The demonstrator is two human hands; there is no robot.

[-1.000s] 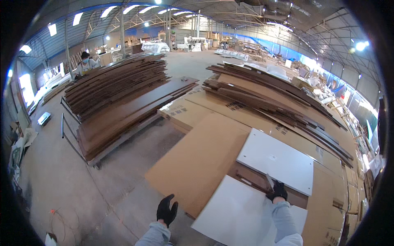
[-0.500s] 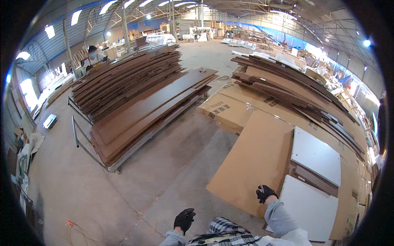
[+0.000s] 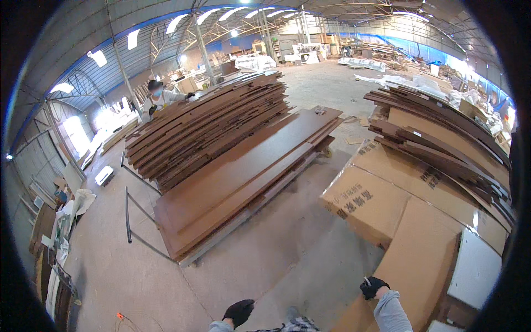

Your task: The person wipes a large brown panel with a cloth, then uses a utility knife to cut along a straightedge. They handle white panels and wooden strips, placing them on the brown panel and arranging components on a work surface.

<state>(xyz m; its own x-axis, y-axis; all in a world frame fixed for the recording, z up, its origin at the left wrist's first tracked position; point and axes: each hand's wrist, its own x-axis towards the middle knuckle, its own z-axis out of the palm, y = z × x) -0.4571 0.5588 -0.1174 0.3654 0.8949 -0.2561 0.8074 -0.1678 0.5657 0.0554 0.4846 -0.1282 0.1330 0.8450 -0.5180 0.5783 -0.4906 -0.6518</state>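
Observation:
My right hand (image 3: 374, 288), in a black glove, is closed around a short, slim, pale stick-like thing (image 3: 366, 281) that pokes out past the fingers. It hovers over the near left part of a bare cardboard sheet (image 3: 423, 235). Lower down and to the left, my black-gloved left hand (image 3: 239, 312) hangs above the concrete floor, fingers loosely stretched out and holding nothing. Ahead of it lies a low stack of long brown panels (image 3: 249, 177) on a metal-framed cart (image 3: 128, 216).
Behind the low stack rises a tall pile of brown boards (image 3: 215, 122), with a masked person (image 3: 160, 99) at its far left. Printed cardboard cartons (image 3: 370, 193) and more dark boards (image 3: 437, 116) fill the right side. A white panel (image 3: 474, 268) lies at the right.
My view has swung left, so the brown stacks sit more centrally and the white panels slide toward the right edge. The right hand still grips the slim thing; the left fingers look straighter.

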